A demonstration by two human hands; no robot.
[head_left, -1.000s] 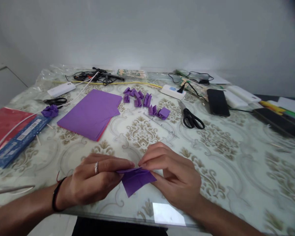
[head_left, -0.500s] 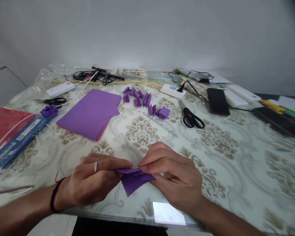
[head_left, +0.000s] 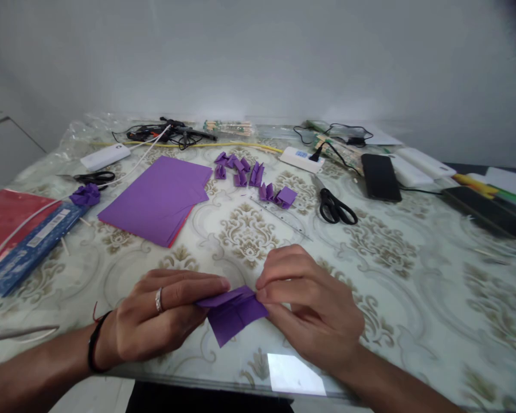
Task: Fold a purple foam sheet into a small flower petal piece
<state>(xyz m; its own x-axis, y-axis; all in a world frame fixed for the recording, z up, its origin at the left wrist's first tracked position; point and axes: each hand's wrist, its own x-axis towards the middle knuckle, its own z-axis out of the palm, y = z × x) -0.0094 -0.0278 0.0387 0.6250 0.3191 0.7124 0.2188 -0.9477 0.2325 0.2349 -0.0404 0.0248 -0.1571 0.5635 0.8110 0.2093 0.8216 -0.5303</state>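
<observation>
A small folded piece of purple paper (head_left: 234,315) is held between both hands near the table's front edge. My left hand (head_left: 167,312) pinches its left end, fingers pressed together; a ring and a dark wristband show. At the paper's right corner, my right hand (head_left: 307,304) grips with thumb and fingertips. Several small folded purple pieces (head_left: 256,174) lie farther back in the middle. To their left is a stack of purple sheets (head_left: 155,198) with a red edge showing under it.
Black-handled scissors (head_left: 335,207) lie right of centre, beside a phone (head_left: 380,178). A clear ruler (head_left: 279,218) is in the middle. At the back stands a white power strip (head_left: 301,159). A red and blue packet (head_left: 30,235) and crumpled purple paper (head_left: 85,195) are at left.
My right hand has shifted slightly right, and my left hand slightly left. The fingertips are farther apart, and more of the folded paper's top shows between them.
</observation>
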